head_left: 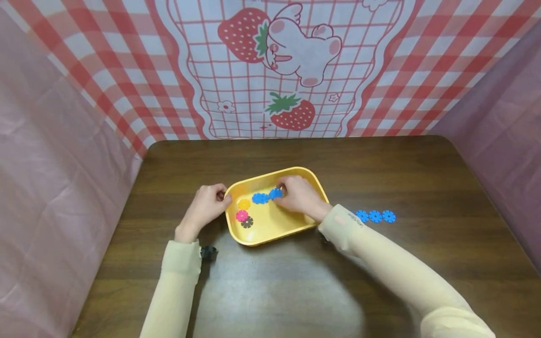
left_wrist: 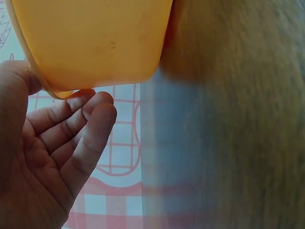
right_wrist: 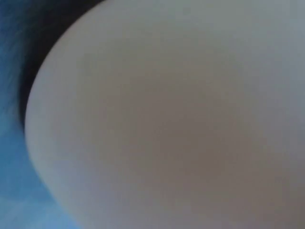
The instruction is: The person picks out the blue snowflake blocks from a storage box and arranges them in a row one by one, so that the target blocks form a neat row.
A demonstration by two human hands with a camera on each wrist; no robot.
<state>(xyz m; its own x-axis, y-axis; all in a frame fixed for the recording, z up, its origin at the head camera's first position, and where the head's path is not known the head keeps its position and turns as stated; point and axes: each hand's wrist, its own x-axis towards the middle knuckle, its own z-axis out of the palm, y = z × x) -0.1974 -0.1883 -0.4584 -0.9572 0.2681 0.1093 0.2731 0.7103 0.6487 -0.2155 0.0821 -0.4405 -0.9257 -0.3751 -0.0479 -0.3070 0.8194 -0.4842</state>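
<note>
A yellow plastic tray (head_left: 270, 232) with rounded corners sits at a slant on the table. At its left end my left hand (head_left: 205, 206) holds the rim; in the left wrist view the thumb lies over the rim of the tray (left_wrist: 105, 43) and the fingers of the left hand (left_wrist: 62, 138) are bent beneath it. Inside the tray my right hand (head_left: 299, 195) pinches a blue notched snowflake disc (head_left: 275, 193). Just left of it lie overlapping blue discs (head_left: 259, 198). A yellow disc (head_left: 244, 204), a pink disc (head_left: 242, 216) and a dark brown disc (head_left: 247, 222) lie near the left end.
Three blue snowflake discs (head_left: 375, 216) lie in a row on the brown wooden table (head_left: 270, 291), right of the tray and partly behind the right sleeve. A checked strawberry cloth (head_left: 270, 112) hangs behind the table. A pale blurred surface (right_wrist: 162, 114) fills most of the right wrist view.
</note>
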